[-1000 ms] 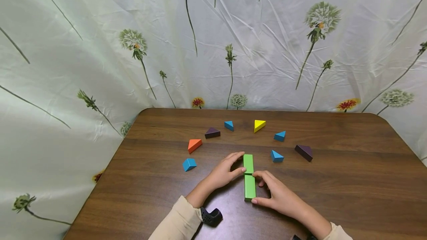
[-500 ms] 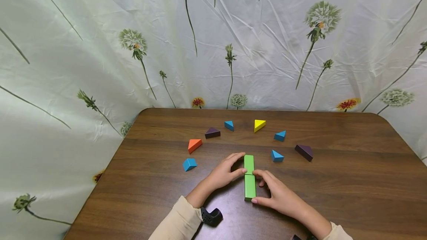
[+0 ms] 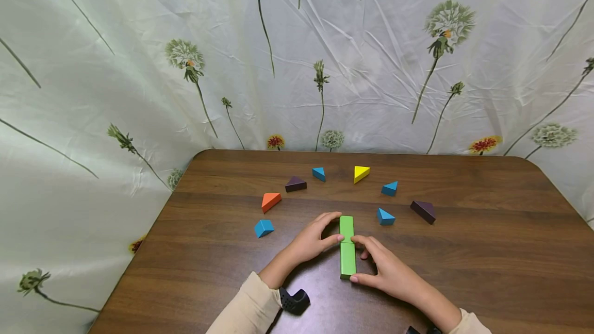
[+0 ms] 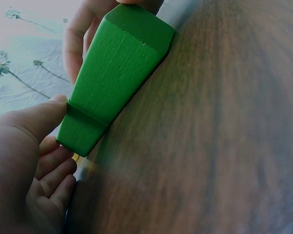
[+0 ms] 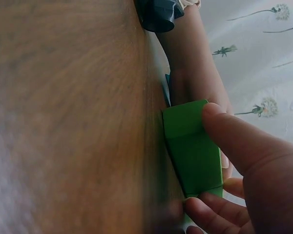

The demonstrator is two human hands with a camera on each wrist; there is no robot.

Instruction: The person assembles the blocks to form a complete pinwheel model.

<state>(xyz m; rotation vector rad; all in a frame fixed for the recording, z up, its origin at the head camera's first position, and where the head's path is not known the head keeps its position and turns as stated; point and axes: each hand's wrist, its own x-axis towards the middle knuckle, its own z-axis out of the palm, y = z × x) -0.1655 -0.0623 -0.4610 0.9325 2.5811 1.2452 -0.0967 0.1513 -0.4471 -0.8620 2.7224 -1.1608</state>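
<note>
Two green rectangular blocks lie end to end on the wooden table, their ends touching. My left hand [image 3: 308, 239] grips the far green block [image 3: 346, 227], thumb near the joint and a fingertip at its far end. On the near green block [image 3: 347, 264], my right hand [image 3: 389, 270] has its thumb at the near end and a fingertip beside the joint. The left wrist view shows the seam between the far block [image 4: 83, 130] and near block [image 4: 122, 58]. In the right wrist view, the right thumb presses a corner of the near block [image 5: 193, 146].
Around the blocks lie an orange triangle [image 3: 270, 202], a yellow triangle [image 3: 360, 174], dark purple triangles [image 3: 423, 211] and several blue triangular blocks [image 3: 264, 228]. A black wrist device [image 3: 295, 302] sits at the left sleeve. Behind the table [image 3: 501, 251] hangs a floral curtain [image 3: 371, 92].
The thin dark gap between the two green blocks has closed. The far block has shifted slightly toward me and right with my left fingers; the other blocks stay put.
</note>
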